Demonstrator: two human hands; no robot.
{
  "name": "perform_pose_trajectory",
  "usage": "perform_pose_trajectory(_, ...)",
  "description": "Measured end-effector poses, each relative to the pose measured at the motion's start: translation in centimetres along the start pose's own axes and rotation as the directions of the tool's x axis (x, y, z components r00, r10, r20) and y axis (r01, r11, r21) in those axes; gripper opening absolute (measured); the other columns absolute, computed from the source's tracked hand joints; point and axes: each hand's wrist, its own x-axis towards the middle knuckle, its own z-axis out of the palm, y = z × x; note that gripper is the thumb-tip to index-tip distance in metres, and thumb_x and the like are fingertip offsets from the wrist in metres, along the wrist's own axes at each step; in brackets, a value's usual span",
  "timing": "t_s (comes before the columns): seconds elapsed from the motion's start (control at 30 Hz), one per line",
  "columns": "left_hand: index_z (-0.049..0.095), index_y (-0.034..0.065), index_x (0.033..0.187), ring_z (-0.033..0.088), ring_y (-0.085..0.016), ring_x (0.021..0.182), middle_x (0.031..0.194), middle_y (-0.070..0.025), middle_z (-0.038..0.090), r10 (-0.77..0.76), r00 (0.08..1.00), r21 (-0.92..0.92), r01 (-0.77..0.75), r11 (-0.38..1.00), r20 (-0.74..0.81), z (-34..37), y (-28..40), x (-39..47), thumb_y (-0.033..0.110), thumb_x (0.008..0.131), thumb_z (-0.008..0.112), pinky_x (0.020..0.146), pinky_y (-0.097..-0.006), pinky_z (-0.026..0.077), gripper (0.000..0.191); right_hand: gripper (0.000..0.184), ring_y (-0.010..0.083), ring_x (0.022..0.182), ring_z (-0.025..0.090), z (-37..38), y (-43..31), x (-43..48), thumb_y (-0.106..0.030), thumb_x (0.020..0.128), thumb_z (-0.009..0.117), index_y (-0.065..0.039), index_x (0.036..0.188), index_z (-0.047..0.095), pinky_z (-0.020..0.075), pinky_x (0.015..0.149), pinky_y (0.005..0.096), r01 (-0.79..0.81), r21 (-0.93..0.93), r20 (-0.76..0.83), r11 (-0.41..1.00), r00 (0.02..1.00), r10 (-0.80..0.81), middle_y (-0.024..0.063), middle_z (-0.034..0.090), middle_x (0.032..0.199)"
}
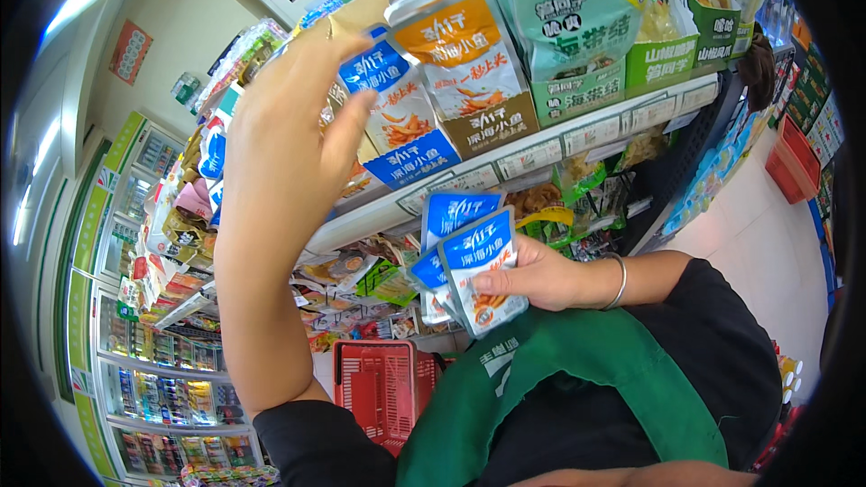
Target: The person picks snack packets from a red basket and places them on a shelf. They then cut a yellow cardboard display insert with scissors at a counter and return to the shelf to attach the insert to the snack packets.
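Note:
My right hand (534,277) holds several blue-and-white foil snack packets (484,270), fanned out in front of my green apron (467,412). The thumb presses on the front packet. My left hand (304,91), slightly blurred, is raised at an open cardboard display box of matching blue packets (399,108) on the shelf. Its thumb and fingers are apart, and the blue packets show between and beyond them. Right beside that box stands a display box of orange-and-white packets (467,61).
Green boxes of snack pouches (575,20) continue along the shelf to the right. Price tags line the shelf edge (528,159), with hanging bagged snacks (385,281) below. A red shopping basket (375,385) is low in front of me. Glass-door drink coolers (162,385) stand at left.

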Motion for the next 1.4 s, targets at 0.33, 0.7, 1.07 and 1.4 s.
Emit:
perform_pose_trajectory(0.33, 0.051, 0.0054, 0.135, 0.061, -0.018, 0.083, 0.094, -0.0077, 0.062, 0.024, 0.911, -0.452, 0.181, 0.873, 0.411, -1.2, 4.4, -4.5, 0.001, 0.063, 0.08, 0.069, -0.0292, 0.048, 0.078, 0.04, 0.0118, 0.113, 0.056, 0.7, -0.8, -0.4, -0.012, 0.094, 0.063, -0.007, 0.131, 0.049, 0.0476, 0.095, 0.0299, 0.128, -0.076, 0.052, 0.989, 0.991, -0.124, 0.0045, 0.06, 0.125)
perform_pose_trajectory(0.7, 0.063, 0.0017, 0.106, 0.063, -0.025, 0.063, 0.077, -0.0155, 0.062, -0.215, 0.837, -0.357, 0.428, 0.83, 0.503, -1.4, 5.0, -5.8, 0.004, 0.083, 0.067, 0.058, -0.0317, 0.049, 0.024, 0.05, 0.0122, 0.115, 0.054, 1.3, -0.8, -0.3, -0.009, 0.092, 0.066, -0.007, 0.133, 0.039, 0.0471, 0.096, 0.0314, 0.092, -0.139, 0.066, 0.986, 0.994, -0.084, 0.0061, 0.058, 0.125)
perform_pose_trajectory(1.07, 0.067, 0.0002, 0.105, 0.068, -0.022, 0.079, 0.092, -0.0141, 0.069, -0.155, 0.947, -0.423, 0.267, 0.866, 0.28, -2.8, 4.5, -5.9, -0.001, 0.082, 0.066, 0.071, -0.0306, 0.052, 0.024, 0.032, 0.0106, 0.097, 0.059, 1.0, -0.8, -0.6, -0.016, 0.094, 0.065, -0.005, 0.121, 0.052, 0.05, 0.082, 0.0283, 0.152, -0.308, 0.168, 0.939, 0.98, -0.103, 0.0036, 0.063, 0.109)
perform_pose_trajectory(1.4, 0.067, 0.0058, 0.108, 0.059, -0.005, 0.079, 0.086, -0.0007, 0.067, -0.107, 0.867, -0.139, 0.044, 0.989, -0.486, -0.5, -2.2, -0.1, 0.009, 0.093, 0.063, 0.073, -0.0213, 0.048, 0.016, 0.021, 0.0078, 0.091, 0.058, 0.8, -0.4, -0.6, -0.017, 0.096, 0.062, -0.003, 0.112, 0.061, 0.0496, 0.078, 0.0265, 0.131, -0.352, 0.284, 0.927, 0.958, -0.027, 0.0024, 0.065, 0.099)
